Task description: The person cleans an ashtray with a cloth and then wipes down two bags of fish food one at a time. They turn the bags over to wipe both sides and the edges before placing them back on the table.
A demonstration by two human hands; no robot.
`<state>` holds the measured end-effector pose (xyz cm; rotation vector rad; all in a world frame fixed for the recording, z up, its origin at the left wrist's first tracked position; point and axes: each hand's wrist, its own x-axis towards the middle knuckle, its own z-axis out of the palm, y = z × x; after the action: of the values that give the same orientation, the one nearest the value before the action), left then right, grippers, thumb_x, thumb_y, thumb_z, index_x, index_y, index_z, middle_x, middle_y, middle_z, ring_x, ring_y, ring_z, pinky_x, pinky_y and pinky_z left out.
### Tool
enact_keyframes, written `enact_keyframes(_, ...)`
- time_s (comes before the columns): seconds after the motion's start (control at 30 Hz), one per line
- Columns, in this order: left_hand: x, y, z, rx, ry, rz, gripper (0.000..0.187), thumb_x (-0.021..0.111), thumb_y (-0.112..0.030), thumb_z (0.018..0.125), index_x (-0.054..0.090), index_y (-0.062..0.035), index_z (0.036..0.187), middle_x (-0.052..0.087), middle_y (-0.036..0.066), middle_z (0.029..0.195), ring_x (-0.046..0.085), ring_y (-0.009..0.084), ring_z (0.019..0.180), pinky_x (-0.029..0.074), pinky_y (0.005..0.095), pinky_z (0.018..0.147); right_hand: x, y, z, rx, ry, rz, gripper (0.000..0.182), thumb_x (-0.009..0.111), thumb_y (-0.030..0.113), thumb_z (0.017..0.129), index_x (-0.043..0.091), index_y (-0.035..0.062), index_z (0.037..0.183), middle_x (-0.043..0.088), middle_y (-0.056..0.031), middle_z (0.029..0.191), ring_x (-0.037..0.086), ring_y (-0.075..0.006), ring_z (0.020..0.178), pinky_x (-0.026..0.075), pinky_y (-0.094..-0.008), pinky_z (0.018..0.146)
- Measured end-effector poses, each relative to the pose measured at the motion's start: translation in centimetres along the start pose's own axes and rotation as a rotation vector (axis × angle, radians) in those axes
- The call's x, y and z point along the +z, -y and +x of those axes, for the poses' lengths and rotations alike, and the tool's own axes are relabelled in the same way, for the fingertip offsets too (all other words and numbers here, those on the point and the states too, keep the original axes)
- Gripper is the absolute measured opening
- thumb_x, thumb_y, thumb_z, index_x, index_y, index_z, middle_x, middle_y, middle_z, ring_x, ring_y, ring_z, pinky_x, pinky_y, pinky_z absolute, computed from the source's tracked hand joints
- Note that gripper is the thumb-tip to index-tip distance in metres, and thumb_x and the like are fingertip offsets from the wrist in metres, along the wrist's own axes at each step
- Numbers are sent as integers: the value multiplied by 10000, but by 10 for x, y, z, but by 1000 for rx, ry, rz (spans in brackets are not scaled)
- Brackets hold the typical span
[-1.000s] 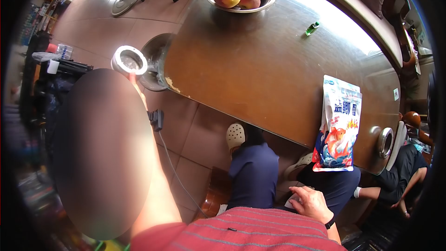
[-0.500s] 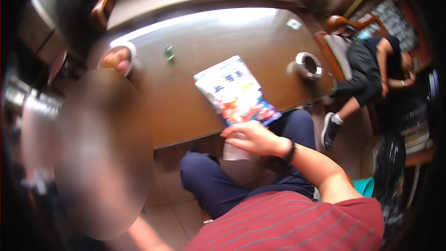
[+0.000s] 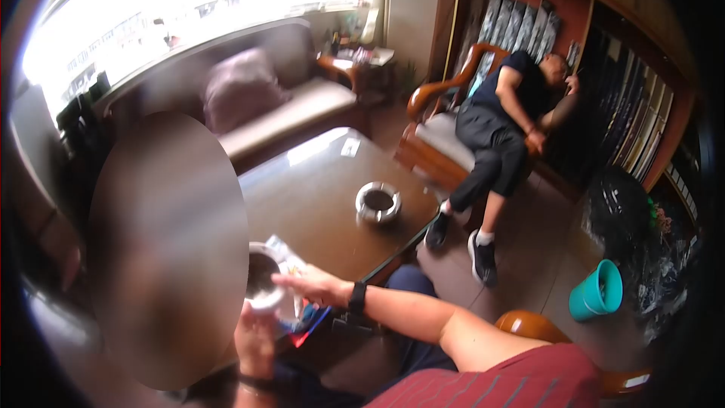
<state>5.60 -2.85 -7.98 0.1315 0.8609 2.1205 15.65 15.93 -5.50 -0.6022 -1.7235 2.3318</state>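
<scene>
A white round bowl (image 3: 264, 304) with a dark inside is between my two hands, its left part hidden by a blurred patch. My left hand (image 3: 255, 336), a dark band at its wrist, holds it from below. On the near right side of the bowl, my right hand (image 3: 316, 285) grips the rim, with its index finger stretched over the edge. A dark watch (image 3: 357, 297) is on the right wrist. Beneath the hands, a colourful printed packet (image 3: 308, 326) shows at the table edge, mostly covered. Motion blur softens the fingers and the bowl's contents.
On the brown table (image 3: 325, 204) stands a silver-rimmed ashtray (image 3: 379, 217), with a small white packet (image 3: 350, 147) farther back. A person (image 3: 495, 125) sits in a wooden armchair at the right. A teal bin (image 3: 596, 291) is on the floor, and a sofa (image 3: 321, 98) stands behind the table.
My view has swung to the right and up. My right hand was over a pale translucent object beside the packet; now both hands are together at a white bowl.
</scene>
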Motion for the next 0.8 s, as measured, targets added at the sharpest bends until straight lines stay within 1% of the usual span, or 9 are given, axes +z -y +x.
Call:
enact_keyframes(0.03, -3, 13, 16, 15, 36, 50, 401, 676, -273, 971, 571, -26, 1269, 662, 128, 1252, 638, 252, 1162, 515, 402, 1049, -20, 21, -15, 240, -27, -124, 334, 661, 416, 977, 691, 85, 945, 593, 30, 651, 463, -57, 482, 329, -227, 405)
enact_keyframes(0.23, 41, 45, 48, -61, -42, 262, 388, 702, -280, 967, 512, -108, 1258, 638, 100, 1219, 618, 226, 1126, 486, 386, 963, -106, 15, 16, 231, -311, -15, 436, 659, 504, 948, 651, 95, 798, 514, -7, 601, 449, -90, 479, 313, -284, 402)
enact_keyframes(0.27, 38, 44, 43, -93, -14, 306, 415, 691, -300, 977, 454, -129, 1271, 600, 88, 1237, 587, 250, 1147, 480, 411, 975, -121, 14, 27, 215, -350, 68, 435, 661, 504, 945, 646, 98, 792, 512, -19, 608, 456, -109, 499, 319, -287, 418)
enact_keyframes(0.3, 46, 41, 33, -113, -67, 271, 504, 702, -144, 938, 420, -31, 1341, 597, 116, 1210, 580, 243, 1130, 483, 414, 944, -132, 16, 35, 235, -418, 90, 421, 675, 502, 939, 644, 108, 790, 519, -11, 622, 456, -115, 495, 311, -278, 431)
enact_keyframes(0.37, 27, 45, 26, -116, -120, 251, 338, 719, -135, 889, 589, -24, 1181, 666, 133, 1105, 639, 255, 1024, 516, 416, 883, -157, 7, 61, 237, -532, 93, 399, 681, 492, 941, 656, 114, 815, 537, -11, 644, 462, -121, 515, 308, -282, 448)
enact_keyframes(0.43, 10, 41, 10, -160, -34, 319, 325, 509, -246, 1046, 520, -8, 1266, 617, 156, 1264, 584, 328, 1191, 485, 465, 1041, -176, -8, 88, 138, -586, 210, 371, 688, 420, 957, 703, 71, 832, 609, -41, 694, 525, -140, 592, 385, -329, 506)
enact_keyframes(0.5, 14, 31, -6, -140, -75, 328, 226, 529, -144, 1029, 542, -6, 1208, 633, 169, 1215, 628, 334, 1126, 515, 448, 994, -178, -6, 93, 161, -636, 204, 338, 700, 416, 947, 698, 79, 924, 631, -36, 772, 505, -134, 635, 338, -317, 499)
enact_keyframes(0.7, -10, 12, -24, -127, -93, 331, 206, 612, -114, 982, 603, -15, 1163, 677, 137, 1163, 663, 291, 1089, 526, 395, 955, -191, -30, 137, 241, -773, 265, 289, 686, 359, 947, 644, 91, 846, 513, -10, 624, 459, -136, 485, 307, -320, 408)
enact_keyframes(0.8, -21, 1, -32, -82, -175, 342, 214, 639, -100, 968, 626, -39, 1173, 709, 103, 1157, 679, 198, 1028, 524, 312, 859, -194, -42, 141, 153, -776, 393, 305, 667, 226, 981, 635, -58, 1089, 671, -119, 968, 649, -196, 771, 506, -338, 653)
